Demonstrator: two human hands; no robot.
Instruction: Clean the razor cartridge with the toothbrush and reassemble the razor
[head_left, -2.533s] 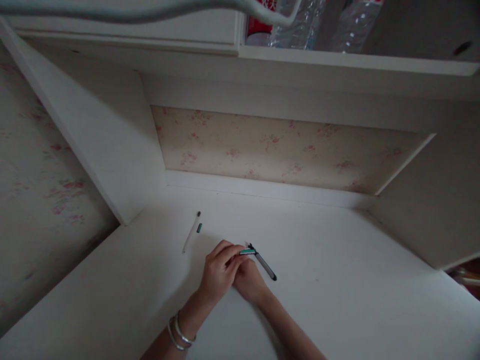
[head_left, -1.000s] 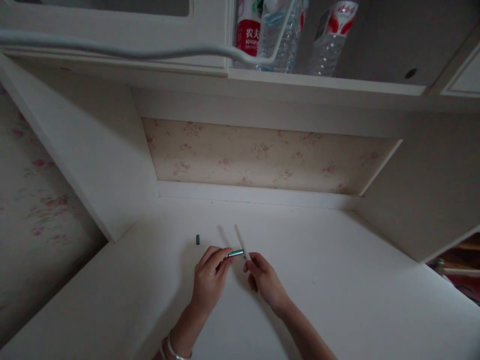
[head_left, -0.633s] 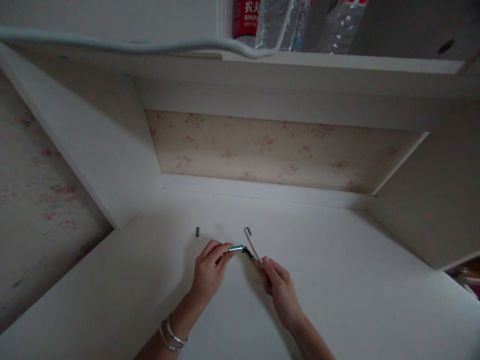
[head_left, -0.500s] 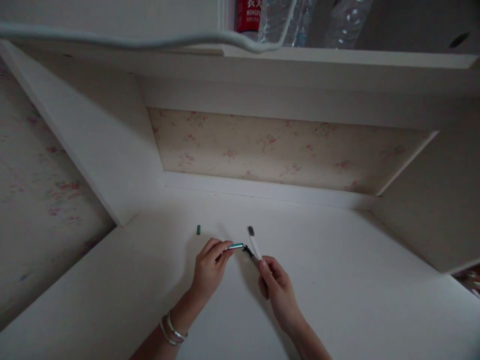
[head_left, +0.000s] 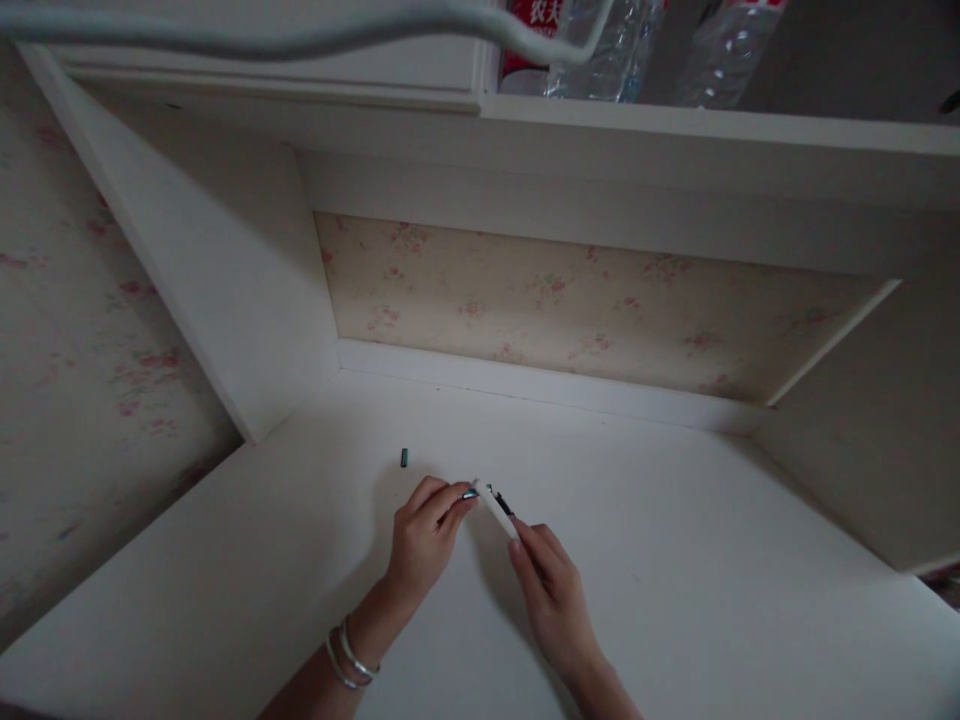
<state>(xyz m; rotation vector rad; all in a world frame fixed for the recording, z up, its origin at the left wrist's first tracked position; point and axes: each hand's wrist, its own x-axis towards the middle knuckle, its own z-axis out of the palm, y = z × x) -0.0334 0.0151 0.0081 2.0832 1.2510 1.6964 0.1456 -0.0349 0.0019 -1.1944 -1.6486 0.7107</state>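
My left hand (head_left: 424, 532) pinches a razor cartridge (head_left: 469, 493) with a teal strip between thumb and fingertips. In my right hand (head_left: 551, 590) are two things at once: a white toothbrush (head_left: 498, 513) and a razor handle (head_left: 505, 503) with a dark forked end. The toothbrush's head lies across or against the cartridge; whether its bristles touch it I cannot tell. Just behind the toothbrush shows the handle's dark end, close to the cartridge. A second small dark-green cartridge (head_left: 404, 457) lies on the white desktop (head_left: 660, 560), beyond my left hand.
Above the desk runs a white shelf (head_left: 675, 125) bearing clear plastic bottles (head_left: 600, 50) and a red-labelled one (head_left: 531, 30). A pale cable (head_left: 247, 40) crosses the top. White side panels (head_left: 225, 270) flank the desk, with flowered wallpaper (head_left: 525, 300) behind.
My right hand has turned the toothbrush so its head moved left and down, onto the cartridge. The razor handle's forked end has shifted slightly right. My left hand keeps its pinch.
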